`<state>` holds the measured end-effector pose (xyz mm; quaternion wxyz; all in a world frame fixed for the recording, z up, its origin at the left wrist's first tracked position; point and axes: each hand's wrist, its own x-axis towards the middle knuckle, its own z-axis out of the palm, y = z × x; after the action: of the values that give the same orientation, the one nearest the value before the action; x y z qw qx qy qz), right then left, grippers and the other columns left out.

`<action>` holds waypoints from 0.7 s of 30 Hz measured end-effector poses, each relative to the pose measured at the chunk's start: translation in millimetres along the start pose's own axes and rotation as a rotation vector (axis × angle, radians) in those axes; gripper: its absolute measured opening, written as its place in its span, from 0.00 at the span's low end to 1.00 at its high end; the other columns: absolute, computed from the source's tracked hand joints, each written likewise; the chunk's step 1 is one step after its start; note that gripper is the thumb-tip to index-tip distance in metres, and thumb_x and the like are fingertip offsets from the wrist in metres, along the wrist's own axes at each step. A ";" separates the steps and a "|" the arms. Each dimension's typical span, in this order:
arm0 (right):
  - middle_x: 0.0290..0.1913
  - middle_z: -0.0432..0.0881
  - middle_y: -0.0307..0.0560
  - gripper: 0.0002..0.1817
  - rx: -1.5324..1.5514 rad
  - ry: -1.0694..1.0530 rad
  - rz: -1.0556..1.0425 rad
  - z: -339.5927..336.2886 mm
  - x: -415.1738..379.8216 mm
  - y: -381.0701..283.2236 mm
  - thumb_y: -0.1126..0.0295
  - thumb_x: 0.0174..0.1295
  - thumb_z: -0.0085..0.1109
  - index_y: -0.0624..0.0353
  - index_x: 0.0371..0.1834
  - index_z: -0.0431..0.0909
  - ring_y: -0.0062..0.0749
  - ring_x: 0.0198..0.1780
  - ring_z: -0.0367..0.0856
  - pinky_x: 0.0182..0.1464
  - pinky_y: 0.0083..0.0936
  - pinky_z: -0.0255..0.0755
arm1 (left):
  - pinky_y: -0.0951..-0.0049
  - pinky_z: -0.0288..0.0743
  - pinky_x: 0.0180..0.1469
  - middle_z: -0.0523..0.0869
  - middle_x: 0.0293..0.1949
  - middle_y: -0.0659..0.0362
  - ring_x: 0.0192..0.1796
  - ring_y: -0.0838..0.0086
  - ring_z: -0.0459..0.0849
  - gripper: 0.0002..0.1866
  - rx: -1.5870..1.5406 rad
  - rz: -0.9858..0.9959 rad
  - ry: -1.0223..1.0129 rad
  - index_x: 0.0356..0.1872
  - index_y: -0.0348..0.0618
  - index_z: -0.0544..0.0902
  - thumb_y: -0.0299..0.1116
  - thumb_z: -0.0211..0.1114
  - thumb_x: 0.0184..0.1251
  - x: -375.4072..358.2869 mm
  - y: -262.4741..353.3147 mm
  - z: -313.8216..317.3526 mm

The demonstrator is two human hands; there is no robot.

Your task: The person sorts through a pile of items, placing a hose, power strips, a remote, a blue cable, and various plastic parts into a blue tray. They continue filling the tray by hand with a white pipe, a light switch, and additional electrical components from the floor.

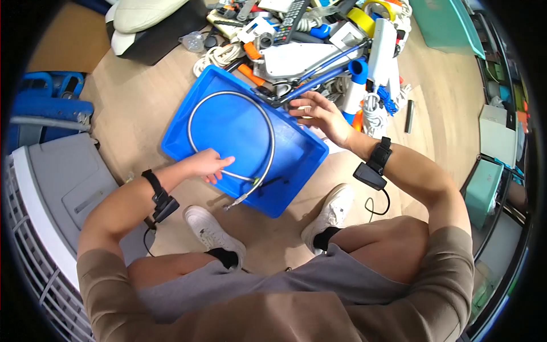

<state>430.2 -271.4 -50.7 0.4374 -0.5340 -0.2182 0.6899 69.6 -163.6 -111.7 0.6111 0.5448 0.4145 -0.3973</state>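
A wooden floor [134, 122] carries everything. The biggest thing on it is one pile [307, 60] of electronics, cables and tools, crowding right up to the far side of the tray; its cables overlap too much to count. On the left stand one grey storage box [71, 176] and, beside it, one white lattice crate [48, 216]. One blue tray [296, 154] lies askew in front of the person, and one teal bin [444, 28] sits at the far right. One black-and-white padded item [162, 37] is at the far left. Two blue rods [325, 75] slant out of the pile, their dark end reaching the tray's edge near the right hand.

One metal hose [273, 139] is looped inside the tray, a fitting poking out over the near rim. Two white shoes [213, 231] are planted just beside that rim. The left hand [209, 165] has its fingers curled closed around the hose. The right hand [319, 117] is over the tray's right rim, fingers loosely spread and gripping nothing visible; whether they touch the rods, I cannot tell. Smaller still: one black remote [290, 21] and one dark strip [409, 117] right of the pile.
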 end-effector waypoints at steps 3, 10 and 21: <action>0.40 0.87 0.44 0.16 -0.462 0.139 -0.162 -18.0 -5.5 -25.6 0.60 0.81 0.53 0.63 0.54 0.79 0.26 0.43 0.86 0.43 0.24 0.79 | 0.68 0.84 0.31 0.91 0.39 0.51 0.33 0.68 0.90 0.30 0.074 0.155 0.050 0.48 0.31 0.81 0.57 0.59 0.81 -1.2 21.5 -5.7; 0.60 0.73 0.68 0.42 -1.359 1.218 -0.715 -101.6 23.9 -119.2 0.47 0.62 0.73 0.73 0.64 0.69 0.55 0.60 0.78 0.61 0.43 0.75 | 0.72 0.78 0.31 0.90 0.42 0.55 0.36 0.73 0.88 0.21 -0.208 0.541 0.336 0.50 0.41 0.79 0.52 0.61 0.81 -8.9 75.0 -52.8; 0.55 0.83 0.68 0.55 -0.759 0.984 -0.163 -115.4 -1.1 -121.7 0.52 0.53 0.80 0.75 0.73 0.57 0.44 0.48 0.90 0.48 0.34 0.86 | 0.58 0.74 0.67 0.84 0.61 0.46 0.64 0.53 0.82 0.45 0.392 0.812 0.863 0.68 0.37 0.76 0.60 0.78 0.58 -63.2 189.0 -32.9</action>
<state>582.4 -227.9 4.8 0.3175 -0.8890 -0.2610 0.2021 222.9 -111.6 9.2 0.3794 0.8724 0.3034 0.0539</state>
